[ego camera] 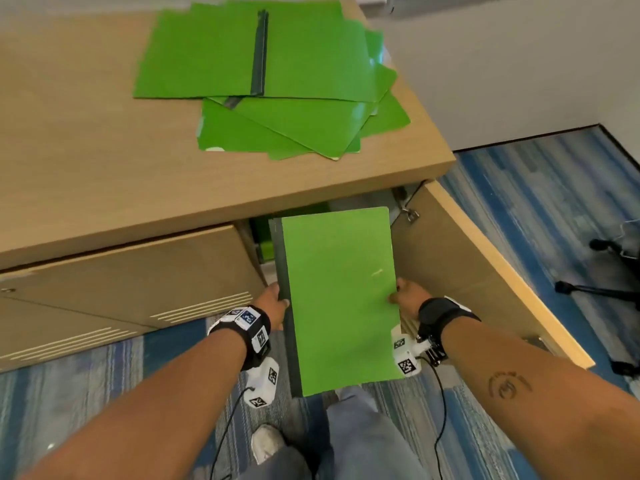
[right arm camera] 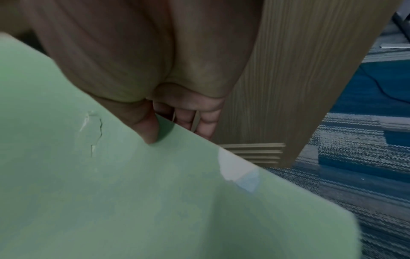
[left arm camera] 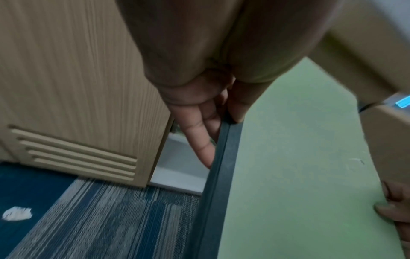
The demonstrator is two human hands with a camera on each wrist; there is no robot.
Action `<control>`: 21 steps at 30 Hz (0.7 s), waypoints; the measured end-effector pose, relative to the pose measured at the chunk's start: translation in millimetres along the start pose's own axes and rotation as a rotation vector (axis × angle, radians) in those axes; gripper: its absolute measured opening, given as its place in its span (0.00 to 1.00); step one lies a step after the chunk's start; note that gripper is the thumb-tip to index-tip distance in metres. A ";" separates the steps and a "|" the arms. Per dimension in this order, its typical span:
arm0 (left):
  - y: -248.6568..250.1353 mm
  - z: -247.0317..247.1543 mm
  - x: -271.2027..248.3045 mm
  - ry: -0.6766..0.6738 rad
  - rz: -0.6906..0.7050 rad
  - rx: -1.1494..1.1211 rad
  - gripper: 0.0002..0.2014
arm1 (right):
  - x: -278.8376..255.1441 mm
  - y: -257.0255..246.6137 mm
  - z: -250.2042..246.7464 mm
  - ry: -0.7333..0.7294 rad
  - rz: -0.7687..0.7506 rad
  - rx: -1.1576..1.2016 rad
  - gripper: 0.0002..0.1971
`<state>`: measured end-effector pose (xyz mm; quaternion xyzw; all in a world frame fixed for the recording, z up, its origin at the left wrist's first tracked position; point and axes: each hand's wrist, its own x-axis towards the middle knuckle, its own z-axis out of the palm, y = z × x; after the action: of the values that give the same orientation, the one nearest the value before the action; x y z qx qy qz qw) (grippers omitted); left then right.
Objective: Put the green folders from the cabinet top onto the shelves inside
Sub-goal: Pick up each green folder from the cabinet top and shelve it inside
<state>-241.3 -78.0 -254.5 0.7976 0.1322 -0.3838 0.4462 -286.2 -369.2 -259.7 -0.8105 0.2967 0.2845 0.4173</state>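
Head view: you grip a green folder (ego camera: 337, 299) between both hands at the cabinet's open doorway, left hand (ego camera: 273, 301) on its dark spine, right hand (ego camera: 407, 299) pinching the free edge. More folders (ego camera: 263, 81) lie on the tabletop (ego camera: 86, 161). Only your right wrist view shows the scuff (right arm camera: 93, 129) near your thumb.

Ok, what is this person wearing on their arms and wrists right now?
Both forearms are bare, no sleeves. The left hand has a black wrist strap with black-and-white square code tags and a white camera block hanging below it, trailing a thin black cable. The right hand has a matching black strap, tagged white block and black cable. A dark round tattoo marks the right forearm.
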 end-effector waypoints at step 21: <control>-25.9 8.4 189.1 0.255 -0.296 -0.458 0.07 | 234.2 -80.9 39.9 0.244 -0.113 0.174 0.18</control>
<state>-133.1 -95.0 -411.0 0.6901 0.3851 -0.3015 0.5334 -81.6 -354.1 -404.2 -0.8152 0.3227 0.1333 0.4620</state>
